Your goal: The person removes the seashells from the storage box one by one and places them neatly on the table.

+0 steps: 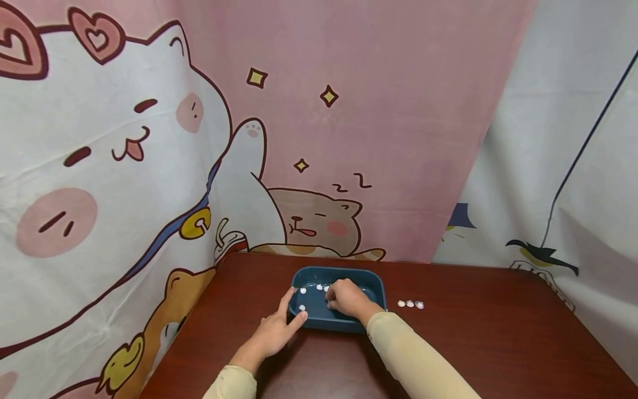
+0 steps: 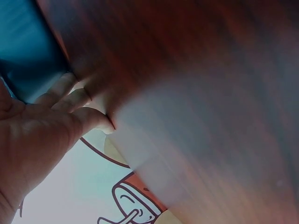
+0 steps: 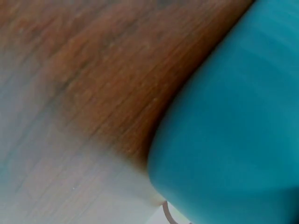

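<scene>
A dark blue-green rectangular basin stands on the table. Small whitish, shell-like pieces lie on its floor, several of them toward the left and back. My left hand is at the basin's left end, thumb and fingers spread, with fingertips right at the rim. In the left wrist view, that hand has its fingers extended beside the basin wall. My right hand reaches down inside the basin, fingers bent beside the pieces; I cannot tell whether it pinches one. The right wrist view shows the basin's outer wall, not the hand.
Three small pale pieces sit in a row on the table, right of the basin. The reddish-brown wooden table ends at the back against a cartoon-printed cloth. More of that cloth hangs along the left side.
</scene>
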A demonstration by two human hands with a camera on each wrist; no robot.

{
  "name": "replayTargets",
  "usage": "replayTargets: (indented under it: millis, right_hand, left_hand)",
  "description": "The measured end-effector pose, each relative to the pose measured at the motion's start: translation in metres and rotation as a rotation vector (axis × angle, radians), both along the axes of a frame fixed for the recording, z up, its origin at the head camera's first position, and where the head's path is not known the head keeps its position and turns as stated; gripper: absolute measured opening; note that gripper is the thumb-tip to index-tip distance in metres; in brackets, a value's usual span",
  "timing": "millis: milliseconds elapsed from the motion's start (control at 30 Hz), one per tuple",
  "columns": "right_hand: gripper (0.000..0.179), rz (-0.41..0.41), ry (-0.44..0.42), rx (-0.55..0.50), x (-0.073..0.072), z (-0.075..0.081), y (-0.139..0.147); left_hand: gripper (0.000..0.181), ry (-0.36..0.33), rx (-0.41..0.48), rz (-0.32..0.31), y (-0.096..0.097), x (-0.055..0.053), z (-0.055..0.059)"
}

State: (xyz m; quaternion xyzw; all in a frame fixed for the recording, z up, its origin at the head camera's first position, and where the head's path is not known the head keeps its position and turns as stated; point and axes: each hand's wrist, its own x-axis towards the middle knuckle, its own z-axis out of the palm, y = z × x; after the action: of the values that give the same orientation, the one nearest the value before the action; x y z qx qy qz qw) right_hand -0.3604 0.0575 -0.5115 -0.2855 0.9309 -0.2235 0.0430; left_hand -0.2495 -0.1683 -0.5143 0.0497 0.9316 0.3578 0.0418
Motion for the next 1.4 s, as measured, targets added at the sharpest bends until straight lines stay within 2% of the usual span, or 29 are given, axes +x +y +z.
replayTargets:
  millis: [267, 533, 833, 1000, 1400]
  right_hand:
    - [0.013, -0.012, 0.016, -0.035, 0.0019, -0.0024, 0.0016]
    - [0.002, 0.013, 0.079, -0.046, 0.0007, -0.0064, 0.0048]
    - [0.006, 0.01, 0.052, -0.037, 0.0048, -0.0028, 0.0045]
    - [0.007, 0.007, 0.082, -0.016, 0.0053, -0.0043, 0.0047]
    - [0.018, -0.038, 0.085, 0.008, 0.0094, -0.0017, 0.0068]
  left_hand:
    - [0.083, -0.012, 0.009, 0.01, 0.0007, 0.0001, 0.0009]
    - [0.084, -0.023, 0.012, 0.018, 0.0014, -0.0003, 0.0005]
    - [0.088, -0.027, 0.012, 0.028, 0.0016, 0.0012, -0.0018]
    - [0.089, -0.015, 0.014, 0.023, 0.0019, 0.0019, -0.0023]
    - [0.088, -0.005, -0.001, 0.026, 0.0022, 0.0016, -0.0042]
